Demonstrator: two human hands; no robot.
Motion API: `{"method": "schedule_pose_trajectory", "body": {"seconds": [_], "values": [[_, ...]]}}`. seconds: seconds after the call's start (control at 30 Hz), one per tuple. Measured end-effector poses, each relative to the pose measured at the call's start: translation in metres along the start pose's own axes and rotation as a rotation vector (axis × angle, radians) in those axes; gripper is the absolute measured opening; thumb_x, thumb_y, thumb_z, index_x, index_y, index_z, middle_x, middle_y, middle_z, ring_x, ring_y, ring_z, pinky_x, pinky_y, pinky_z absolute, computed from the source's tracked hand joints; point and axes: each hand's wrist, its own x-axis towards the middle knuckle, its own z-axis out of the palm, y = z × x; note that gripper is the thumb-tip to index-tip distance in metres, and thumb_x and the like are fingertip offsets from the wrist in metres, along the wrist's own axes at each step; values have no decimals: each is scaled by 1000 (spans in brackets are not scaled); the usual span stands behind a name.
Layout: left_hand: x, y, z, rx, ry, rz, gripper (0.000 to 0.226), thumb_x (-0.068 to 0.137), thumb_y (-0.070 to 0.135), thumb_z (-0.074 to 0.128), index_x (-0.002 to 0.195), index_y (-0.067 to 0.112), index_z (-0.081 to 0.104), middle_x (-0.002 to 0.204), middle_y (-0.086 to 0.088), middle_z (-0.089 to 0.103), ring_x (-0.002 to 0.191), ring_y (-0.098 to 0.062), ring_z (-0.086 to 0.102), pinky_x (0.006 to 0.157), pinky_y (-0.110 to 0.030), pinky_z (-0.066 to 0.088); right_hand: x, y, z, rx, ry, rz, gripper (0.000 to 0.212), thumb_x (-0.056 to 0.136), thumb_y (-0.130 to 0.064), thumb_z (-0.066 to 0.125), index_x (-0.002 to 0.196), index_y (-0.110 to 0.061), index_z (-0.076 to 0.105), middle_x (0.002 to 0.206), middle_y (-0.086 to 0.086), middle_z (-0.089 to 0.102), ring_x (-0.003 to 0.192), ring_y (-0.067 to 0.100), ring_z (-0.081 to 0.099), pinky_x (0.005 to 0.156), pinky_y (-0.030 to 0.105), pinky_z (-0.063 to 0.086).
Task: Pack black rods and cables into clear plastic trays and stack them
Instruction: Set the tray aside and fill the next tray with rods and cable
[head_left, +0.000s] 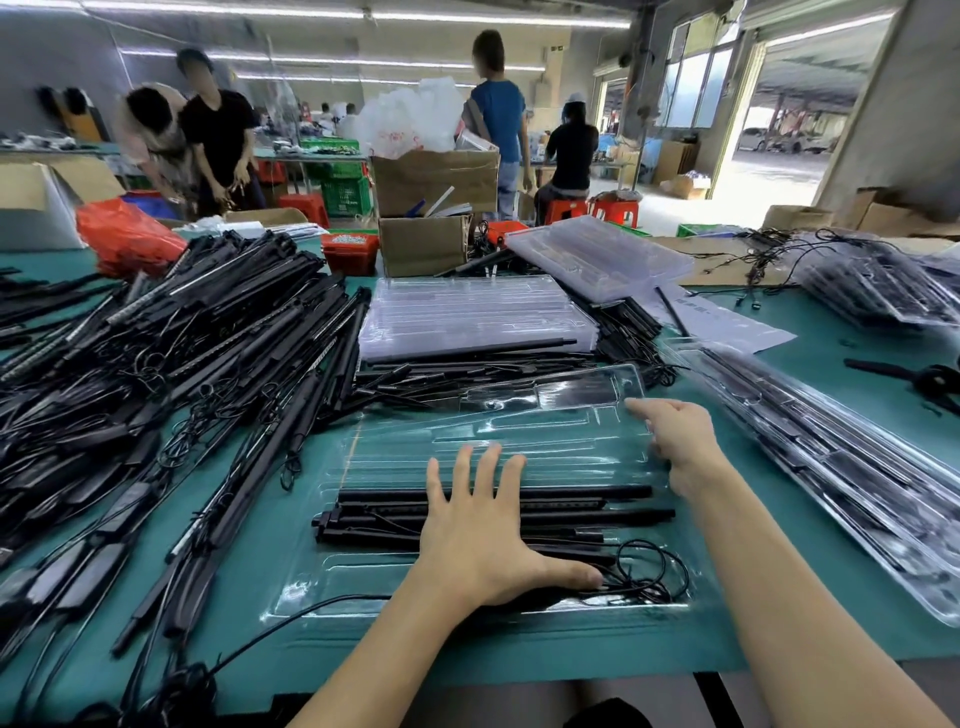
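My left hand (480, 540), fingers spread, presses the black rods (571, 506) flat into the clear tray (395, 457) on the green mat; my right hand (675, 441) steadies its right edge, grip hidden.

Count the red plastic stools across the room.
3: one stool left of the green crates, two beside the seated person; others may be hidden.

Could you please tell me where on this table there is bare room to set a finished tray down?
Bare green mat shows between the open tray and the packed trays on the right. The left is crowded with loose rods.
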Motion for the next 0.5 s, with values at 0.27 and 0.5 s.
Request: {"method": "schedule_pose_trajectory", "body": {"seconds": [0.27,0.5], "values": [[-2,1,-2,-11,25,16,140,43,110,28,156,33,-1,164,7,-18,149,-23,-29,116,-61,-21,-9,-4,3,231,26,-45,30,91,-40,66,89,-10,68,86,5,73,60,15,59,58,28,44],[-3,0,-1,-19,35,24,137,44,109,28,154,33,0,163,8,-19,148,-23,-31,115,-61,-21,-14,-6,5,281,45,-73,35,92,-47,61,78,-15,63,72,4,74,51,13,57,50,27,40]]}}
